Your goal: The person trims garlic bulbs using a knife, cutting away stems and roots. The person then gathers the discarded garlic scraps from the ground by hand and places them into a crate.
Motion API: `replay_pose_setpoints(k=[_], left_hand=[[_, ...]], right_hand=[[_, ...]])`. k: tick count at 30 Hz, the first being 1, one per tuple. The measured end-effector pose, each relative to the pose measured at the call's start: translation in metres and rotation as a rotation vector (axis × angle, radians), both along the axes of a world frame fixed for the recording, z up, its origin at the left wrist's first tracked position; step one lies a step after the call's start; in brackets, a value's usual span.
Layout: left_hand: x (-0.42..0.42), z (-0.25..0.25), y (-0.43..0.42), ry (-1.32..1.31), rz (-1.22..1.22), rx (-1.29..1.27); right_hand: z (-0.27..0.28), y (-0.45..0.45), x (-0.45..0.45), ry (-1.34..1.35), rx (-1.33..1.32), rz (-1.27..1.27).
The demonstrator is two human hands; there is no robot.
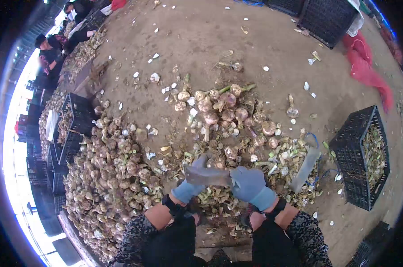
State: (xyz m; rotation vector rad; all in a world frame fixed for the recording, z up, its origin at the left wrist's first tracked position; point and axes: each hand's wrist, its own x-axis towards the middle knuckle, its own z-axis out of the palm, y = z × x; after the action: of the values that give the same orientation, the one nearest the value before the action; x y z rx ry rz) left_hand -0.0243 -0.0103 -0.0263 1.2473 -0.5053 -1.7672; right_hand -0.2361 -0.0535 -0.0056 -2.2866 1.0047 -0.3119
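Note:
My right hand [247,181], in a blue-grey glove, is closed around the handle end of a broad-bladed knife [207,176]. The blade points left and crosses in front of my left hand [187,190], gloved alike. Much of the left hand's fingers is hidden by the blade; their tips show beyond it, close to garlic bulbs. Whether they grip one I cannot tell. Ahead of both hands lies a loose pile of garlic bulbs [228,100], some with green stems. Cut stems and peelings [219,198] cover the ground below and around the hands.
A large heap of garlic [117,178] spreads at left, beside black crates [79,115]. To the right lie a flat grey strip [305,169] and a black crate [359,155] of trimmings. Red netting [366,66] lies farther off. Another person [50,55] sits at upper left.

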Motion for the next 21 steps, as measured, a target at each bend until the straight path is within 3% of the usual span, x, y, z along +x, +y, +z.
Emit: replay_pose_setpoints(k=[1,3,8,10,11,13,15,17,21], left_hand=[[-0.004,0.015,-0.001,-0.505,-0.249,-0.144],[-0.007,0.004,0.007,-0.053,-0.076,-0.087],[-0.003,-0.007,0.015,-0.08,-0.079,0.018],[-0.001,-0.026,0.014,0.855,0.257,0.385],[0.0,-0.036,0.017,0.859,0.261,0.389],[0.003,-0.051,0.023,0.025,0.073,0.026],[0.001,-0.047,0.024,-0.385,-0.033,-0.146],[-0.006,0.01,0.007,-0.764,-0.114,-0.265],[-0.015,-0.004,0.014,-0.753,0.006,-0.22]], right_hand=[[0.002,0.002,-0.001,-0.005,0.012,0.03],[0.006,0.002,0.001,-0.016,0.018,0.063],[-0.001,-0.002,0.004,0.042,0.043,0.09],[-0.016,-0.005,-0.002,0.089,0.04,0.069],[-0.024,-0.005,-0.005,0.127,0.034,0.049],[-0.042,-0.009,-0.015,0.096,0.034,0.03],[-0.049,-0.009,-0.019,0.069,0.046,0.0],[-0.05,-0.008,-0.019,-0.002,0.044,-0.014],[-0.06,-0.004,-0.021,0.017,0.059,-0.042]])
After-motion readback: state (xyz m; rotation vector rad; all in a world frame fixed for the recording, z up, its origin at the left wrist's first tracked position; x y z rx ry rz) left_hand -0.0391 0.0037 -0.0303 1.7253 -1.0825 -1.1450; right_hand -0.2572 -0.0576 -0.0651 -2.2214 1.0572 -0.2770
